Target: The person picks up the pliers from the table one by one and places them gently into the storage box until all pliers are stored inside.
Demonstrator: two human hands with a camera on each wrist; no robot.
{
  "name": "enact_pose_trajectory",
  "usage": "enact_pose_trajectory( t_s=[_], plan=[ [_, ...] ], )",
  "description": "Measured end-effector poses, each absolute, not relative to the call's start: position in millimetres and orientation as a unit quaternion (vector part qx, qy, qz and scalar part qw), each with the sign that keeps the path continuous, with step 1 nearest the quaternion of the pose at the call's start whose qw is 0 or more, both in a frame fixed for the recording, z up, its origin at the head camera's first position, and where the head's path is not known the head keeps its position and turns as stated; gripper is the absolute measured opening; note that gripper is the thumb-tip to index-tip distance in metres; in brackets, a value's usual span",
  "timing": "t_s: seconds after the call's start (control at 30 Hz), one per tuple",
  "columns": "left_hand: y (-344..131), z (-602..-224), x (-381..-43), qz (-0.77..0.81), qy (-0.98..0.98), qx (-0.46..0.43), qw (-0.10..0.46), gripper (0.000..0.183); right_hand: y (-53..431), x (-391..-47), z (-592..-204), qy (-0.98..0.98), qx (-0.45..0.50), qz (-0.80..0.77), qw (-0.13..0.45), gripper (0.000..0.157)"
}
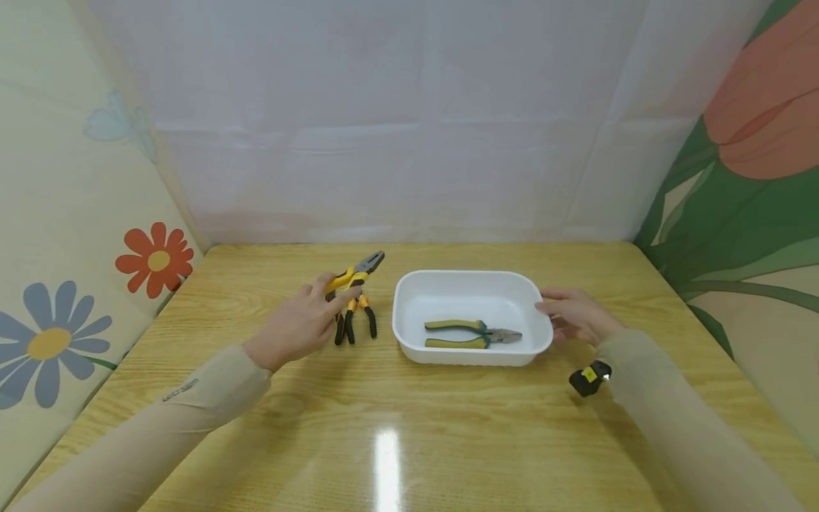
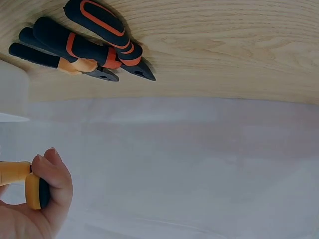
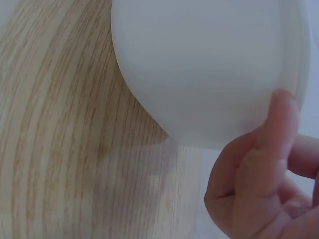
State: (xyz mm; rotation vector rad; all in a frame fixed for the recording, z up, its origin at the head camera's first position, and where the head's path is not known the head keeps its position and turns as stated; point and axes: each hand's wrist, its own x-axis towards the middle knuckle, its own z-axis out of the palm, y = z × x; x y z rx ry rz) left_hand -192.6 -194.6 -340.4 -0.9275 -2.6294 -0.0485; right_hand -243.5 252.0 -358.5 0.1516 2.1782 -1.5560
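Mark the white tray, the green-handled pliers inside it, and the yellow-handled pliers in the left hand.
White tray point(image 1: 473, 358): head view, front wall.
Green-handled pliers point(image 1: 469, 343): head view, lower handle.
Yellow-handled pliers point(image 1: 369, 264): head view, metal head.

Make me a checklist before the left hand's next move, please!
1. Left hand gripping the yellow-and-black-handled metal pliers: ok.
2. Right hand on the white, rounded-rectangular plastic tray: ok.
3. Bare space in the tray beside the green-handled metal pliers: ok.
4. Held pliers above the tray: not ok, they're left of it.
5. Small black-and-yellow object clear of the right sleeve: cannot tell.
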Motion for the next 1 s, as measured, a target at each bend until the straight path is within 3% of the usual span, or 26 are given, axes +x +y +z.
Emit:
enact_pose_trajectory(
  t_s=[0.4, 1.0],
  plan=[
    [-182.8, -339.7, -194.9, -0.015, -0.926, -0.341, 0.160, 0.057, 251.9, -242.5, -356.6, 0.793, 0.055, -0.563, 0.228, 0.064],
    [-170.2, -343.8, -202.9, -0.001, -0.894, -0.403, 0.196, 0.058, 249.3, -240.9, -354.3, 0.795, 0.052, -0.559, 0.229, 0.062]
  ],
)
